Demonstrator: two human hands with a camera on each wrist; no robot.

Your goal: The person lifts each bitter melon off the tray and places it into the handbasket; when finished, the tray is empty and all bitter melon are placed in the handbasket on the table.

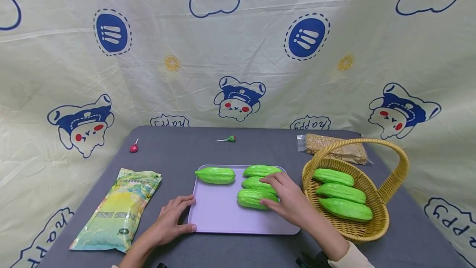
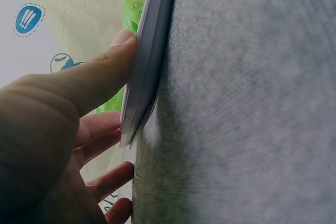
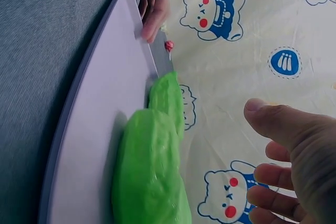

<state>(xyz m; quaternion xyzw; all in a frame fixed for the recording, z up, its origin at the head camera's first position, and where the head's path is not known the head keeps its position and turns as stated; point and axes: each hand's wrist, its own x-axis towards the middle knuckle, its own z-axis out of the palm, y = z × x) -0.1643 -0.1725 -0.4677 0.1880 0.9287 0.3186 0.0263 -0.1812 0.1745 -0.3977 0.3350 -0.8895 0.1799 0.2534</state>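
Observation:
A light purple tray (image 1: 219,220) carries several green bitter melons. One bitter melon (image 1: 215,175) lies alone at the tray's back left; three more, including the nearest one (image 1: 253,198), lie in a column on the right half. My left hand (image 1: 174,218) touches the tray's left rim, its thumb (image 2: 123,51) at the edge and its fingers loosely extended. Over the right-hand column hovers my right hand (image 1: 288,197), partly covering those melons in the head view. In the right wrist view its fingers (image 3: 275,176) are spread apart from the melons, with nothing between them and the thumb.
Right of the tray stands a wicker basket (image 1: 383,218) with a tall handle, holding three bitter melons (image 1: 346,209). Behind it lies a clear bag of grains (image 1: 334,147). A yellow-green bag (image 1: 115,214) lies at left. Red (image 1: 134,147) and green (image 1: 231,138) lollipops lie farther back.

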